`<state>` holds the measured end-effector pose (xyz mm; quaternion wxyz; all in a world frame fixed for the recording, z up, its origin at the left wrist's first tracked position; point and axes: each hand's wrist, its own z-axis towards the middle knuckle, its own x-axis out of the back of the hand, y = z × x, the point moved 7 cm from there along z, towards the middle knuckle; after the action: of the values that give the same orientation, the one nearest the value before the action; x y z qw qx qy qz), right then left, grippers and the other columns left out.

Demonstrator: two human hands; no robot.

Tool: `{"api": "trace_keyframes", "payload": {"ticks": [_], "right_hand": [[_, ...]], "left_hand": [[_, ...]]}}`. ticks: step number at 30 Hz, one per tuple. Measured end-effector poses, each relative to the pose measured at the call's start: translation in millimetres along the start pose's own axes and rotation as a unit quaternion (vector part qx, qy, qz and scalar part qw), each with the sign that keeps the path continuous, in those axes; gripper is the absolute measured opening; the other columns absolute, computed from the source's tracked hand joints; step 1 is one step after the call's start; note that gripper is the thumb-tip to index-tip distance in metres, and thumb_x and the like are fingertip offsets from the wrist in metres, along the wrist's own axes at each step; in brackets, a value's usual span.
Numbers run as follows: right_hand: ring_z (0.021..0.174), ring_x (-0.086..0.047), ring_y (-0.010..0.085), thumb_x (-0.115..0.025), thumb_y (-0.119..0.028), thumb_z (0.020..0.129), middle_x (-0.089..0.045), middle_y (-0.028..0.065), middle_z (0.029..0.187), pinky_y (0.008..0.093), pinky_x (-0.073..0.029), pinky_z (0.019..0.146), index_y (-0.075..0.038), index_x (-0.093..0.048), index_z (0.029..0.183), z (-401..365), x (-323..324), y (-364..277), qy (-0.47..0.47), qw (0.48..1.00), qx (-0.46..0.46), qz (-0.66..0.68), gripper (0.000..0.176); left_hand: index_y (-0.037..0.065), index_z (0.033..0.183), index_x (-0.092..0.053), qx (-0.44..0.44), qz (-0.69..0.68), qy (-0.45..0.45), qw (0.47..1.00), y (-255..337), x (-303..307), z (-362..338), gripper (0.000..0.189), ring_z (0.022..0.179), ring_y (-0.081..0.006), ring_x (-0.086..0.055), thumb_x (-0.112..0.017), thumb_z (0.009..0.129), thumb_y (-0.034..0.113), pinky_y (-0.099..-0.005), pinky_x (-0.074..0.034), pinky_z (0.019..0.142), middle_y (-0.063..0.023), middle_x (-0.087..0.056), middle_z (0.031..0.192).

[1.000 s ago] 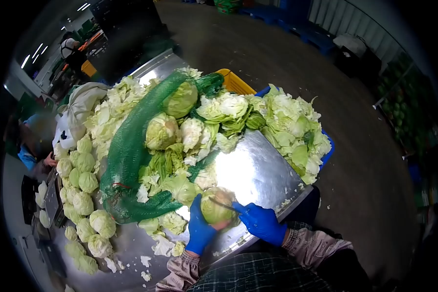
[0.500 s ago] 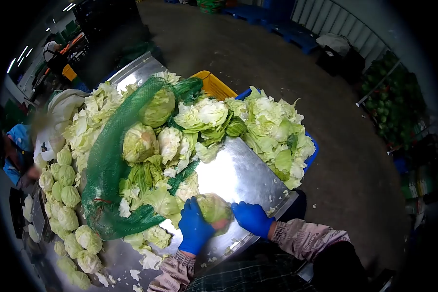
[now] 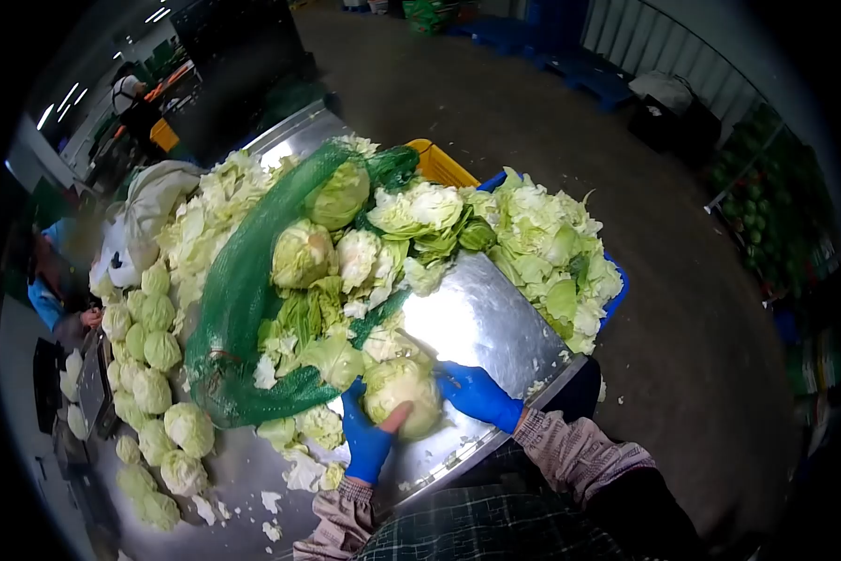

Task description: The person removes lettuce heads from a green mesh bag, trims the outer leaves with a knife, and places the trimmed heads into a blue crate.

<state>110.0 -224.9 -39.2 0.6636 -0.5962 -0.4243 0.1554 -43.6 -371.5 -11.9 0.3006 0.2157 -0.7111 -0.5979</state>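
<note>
My left hand (image 3: pixel 366 438), in a blue glove, cups a pale green cabbage head (image 3: pixel 404 395) from the left and below, at the near edge of the steel table (image 3: pixel 495 323). My right hand (image 3: pixel 477 393), also blue-gloved, presses against the cabbage's right side with its fingers curled. The knife it held a second ago is hidden behind the cabbage. Just beyond lies a green net sack (image 3: pixel 243 299) with whole cabbages (image 3: pixel 301 252) spilling from it.
Trimmed cabbage heads (image 3: pixel 154 369) lie in rows on the table's left. Loose leaves fill a blue crate (image 3: pixel 556 257) at the right, with a yellow crate (image 3: pixel 439 164) behind it. A person in blue (image 3: pixel 60 290) works at the far left. Leaf scraps (image 3: pixel 304 472) litter the near table.
The knife blade across the cabbage a second ago is no longer visible. I have turned the cabbage in my left hand, and my right hand has closed in on its right side.
</note>
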Motion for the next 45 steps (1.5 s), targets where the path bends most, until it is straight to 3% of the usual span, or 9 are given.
{"api": "trace_keyframes", "payload": {"ticks": [4,11,16,23,27,30,34,38,45], "right_hand": [[0.073,-0.068,0.0325,-0.061,-0.025,0.093,-0.068,0.0190,0.092,0.0400,-0.054,0.068,-0.004,-0.059,0.127,-23,10,-43,0.050,0.977,0.106,-0.181,0.039],[0.057,-0.064,0.0289,-0.056,-0.027,0.095,-0.067,0.0162,0.078,0.0377,-0.052,0.053,-0.008,-0.054,0.134,-29,-7,-35,0.092,0.965,0.045,-0.240,0.043],[0.073,-0.067,0.0297,-0.058,-0.014,0.089,-0.069,0.0146,0.084,0.0376,-0.053,0.068,-0.005,-0.066,0.110,-7,8,-2,0.062,0.996,-0.041,-0.048,0.025],[0.073,-0.065,0.0382,-0.056,-0.030,0.093,-0.067,0.0192,0.080,0.0439,-0.052,0.063,-0.006,-0.065,0.078,41,6,25,0.124,0.984,-0.015,-0.125,0.029],[0.070,-0.064,0.0350,-0.058,-0.030,0.094,-0.067,0.0162,0.081,0.0408,-0.053,0.065,-0.006,-0.066,0.092,47,23,-5,0.129,0.972,-0.046,-0.188,0.026],[0.077,-0.066,0.0361,-0.058,-0.034,0.095,-0.068,0.0176,0.085,0.0407,-0.054,0.069,-0.006,-0.067,0.106,7,31,-38,0.139,0.981,-0.033,-0.133,0.032],[0.079,-0.067,0.0334,-0.064,-0.025,0.092,-0.068,0.0181,0.097,0.0391,-0.054,0.071,-0.004,-0.060,0.126,-42,0,-50,0.089,0.993,0.032,-0.070,0.040],[0.082,-0.067,0.0350,-0.062,-0.020,0.094,-0.065,0.0201,0.105,0.0383,-0.054,0.070,-0.003,-0.055,0.130,-35,-5,-60,0.078,0.985,0.051,-0.148,0.041],[0.085,-0.068,0.0322,-0.064,-0.020,0.092,-0.061,0.0234,0.121,0.0370,-0.055,0.073,0.001,-0.047,0.137,-47,1,-65,0.057,0.981,0.074,-0.168,0.053]], "left_hand": [[-0.006,0.135,-0.038,0.026,0.010,-0.018,0.999,-1,-4,8,0.091,0.115,-0.0291,-0.053,-0.089,0.069,0.030,-0.0368,-0.045,0.099,-0.0210,-0.050,0.127],[-0.006,0.141,-0.035,-0.059,0.215,-0.033,0.974,16,-22,0,0.095,0.126,-0.0371,-0.046,-0.083,0.073,0.040,-0.0428,-0.040,0.105,-0.0263,-0.042,0.138],[-0.006,0.142,-0.033,-0.048,0.139,-0.013,0.989,1,-20,-4,0.095,0.128,-0.0368,-0.043,-0.083,0.074,0.038,-0.0433,-0.038,0.107,-0.0252,-0.040,0.140],[0.001,0.146,-0.031,-0.124,0.130,-0.006,0.984,-24,13,-41,0.100,0.136,-0.0374,-0.034,-0.085,0.071,0.036,-0.0461,-0.035,0.110,-0.0263,-0.027,0.150],[0.001,0.144,-0.036,-0.155,0.214,-0.135,0.955,6,15,-38,0.096,0.132,-0.0361,-0.043,-0.087,0.069,0.032,-0.0457,-0.040,0.107,-0.0275,-0.037,0.145],[-0.001,0.143,-0.038,0.104,-0.001,-0.042,0.994,12,20,-30,0.093,0.125,-0.0333,-0.050,-0.087,0.072,0.031,-0.0418,-0.045,0.102,-0.0261,-0.043,0.141],[0.001,0.146,-0.035,0.137,0.105,-0.075,0.982,3,20,-14,0.105,0.125,-0.0368,-0.051,-0.088,0.066,0.044,-0.0437,-0.050,0.095,-0.0277,-0.038,0.146],[0.008,0.146,-0.036,-0.179,0.358,-0.163,0.902,46,-14,-1,0.118,0.124,-0.0464,-0.049,-0.086,0.054,0.061,-0.0488,-0.051,0.092,-0.0301,-0.032,0.148],[-0.002,0.137,-0.043,-0.168,0.306,-0.167,0.922,37,-18,16,0.117,0.124,-0.0458,-0.049,-0.088,0.049,0.062,-0.0477,-0.048,0.098,-0.0331,-0.039,0.141]]}}
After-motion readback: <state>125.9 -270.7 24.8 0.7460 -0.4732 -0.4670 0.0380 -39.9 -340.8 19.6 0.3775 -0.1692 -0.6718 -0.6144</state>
